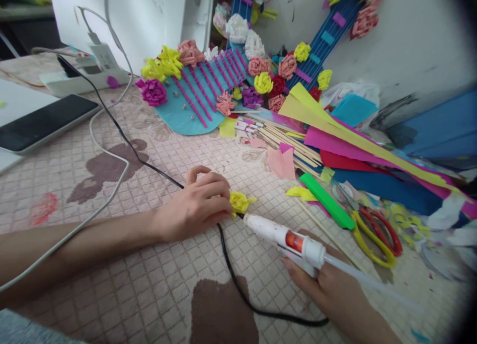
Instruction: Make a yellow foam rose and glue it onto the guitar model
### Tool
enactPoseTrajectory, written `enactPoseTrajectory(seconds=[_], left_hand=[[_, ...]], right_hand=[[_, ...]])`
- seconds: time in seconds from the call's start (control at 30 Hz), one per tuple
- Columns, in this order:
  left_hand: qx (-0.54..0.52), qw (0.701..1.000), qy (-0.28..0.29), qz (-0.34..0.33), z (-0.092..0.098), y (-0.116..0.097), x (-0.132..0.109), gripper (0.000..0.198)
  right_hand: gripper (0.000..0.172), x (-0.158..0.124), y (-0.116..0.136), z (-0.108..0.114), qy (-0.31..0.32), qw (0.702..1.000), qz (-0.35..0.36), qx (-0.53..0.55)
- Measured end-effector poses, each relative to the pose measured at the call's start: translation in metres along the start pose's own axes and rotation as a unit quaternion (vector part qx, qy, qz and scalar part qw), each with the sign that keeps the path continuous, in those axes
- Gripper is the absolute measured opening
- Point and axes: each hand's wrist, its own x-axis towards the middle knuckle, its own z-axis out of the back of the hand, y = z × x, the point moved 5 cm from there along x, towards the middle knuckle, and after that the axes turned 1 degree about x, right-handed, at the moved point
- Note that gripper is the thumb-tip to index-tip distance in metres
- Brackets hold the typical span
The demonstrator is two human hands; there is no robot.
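Observation:
My left hand rests low over the table with its fingers closed on a yellow paper flower. In my right hand is a white hot glue gun with an orange window and a clear glue stick sticking out of its back. The gun's dark nozzle points left and meets the flower's lower edge; whether it touches I cannot tell. A black cord runs across the tablecloth beneath my left hand and curves toward my right wrist.
Paper-flowered blue instrument shapes lean at the back. Thin wooden sticks, coloured paper sheets, a green cutter and scissors lie to the right. At left are a phone, a power strip and a white cable.

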Motion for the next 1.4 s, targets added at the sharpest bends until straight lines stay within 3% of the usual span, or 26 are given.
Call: enactPoseTrajectory(seconds=[0.17,0.4,0.6,0.8,1.07,1.4], left_hand=[[0.0,1.0,0.005,0.016,0.0,0.0,0.0,0.007],[-0.027,0.998,-0.008,0.057,0.0,0.002,0.002,0.008],[-0.072,0.992,0.014,0.107,-0.004,0.004,0.006,0.006],[-0.08,0.984,0.001,0.161,-0.004,0.006,0.005,0.018],[-0.063,0.985,-0.001,0.163,-0.008,0.006,0.006,0.023],[-0.043,0.976,-0.011,0.215,-0.016,0.014,0.004,0.04]], right_hand=[[0.013,0.0,0.0,0.005,-0.002,1.0,0.018,-0.007],[0.015,-0.007,-0.01,-0.001,0.023,0.999,-0.017,-0.019],[0.014,-0.009,-0.016,-0.003,0.038,0.999,-0.029,-0.014],[0.017,-0.011,-0.02,-0.005,0.047,0.998,-0.036,-0.006],[0.021,-0.006,-0.023,-0.002,0.042,0.997,-0.051,0.047],[0.023,-0.005,-0.032,-0.004,0.025,0.992,-0.092,0.08]])
